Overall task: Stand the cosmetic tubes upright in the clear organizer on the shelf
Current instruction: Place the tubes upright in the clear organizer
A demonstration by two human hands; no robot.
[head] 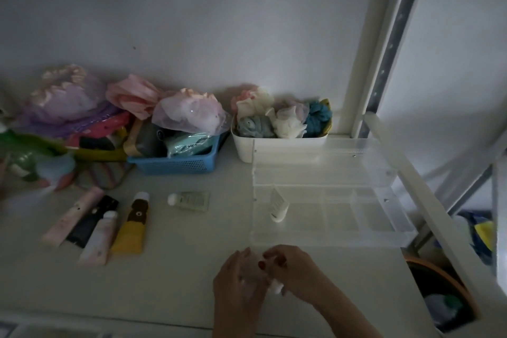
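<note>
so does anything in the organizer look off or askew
Yes: the one white tube in the clear organizer leans, cap down, in the front left compartment rather than standing straight. Both hands, left hand and right hand, hold another tube.

This looks like a home, a dim storage corner in a bedroom or dressing area. A white shelf [192, 228] stands against a plain white wall [192, 35], framed by a white metal upright with punched holes [384, 63]. Along the back sit soft fabric scrunchies in a white plastic tub [277, 145], a blue perforated plastic basket [175, 164] of pouches and a heap of pastel frilly cloth items [63, 99]. Loose cosmetic tubes [129, 225] lie beside a clear acrylic organizer [329, 239].
</note>
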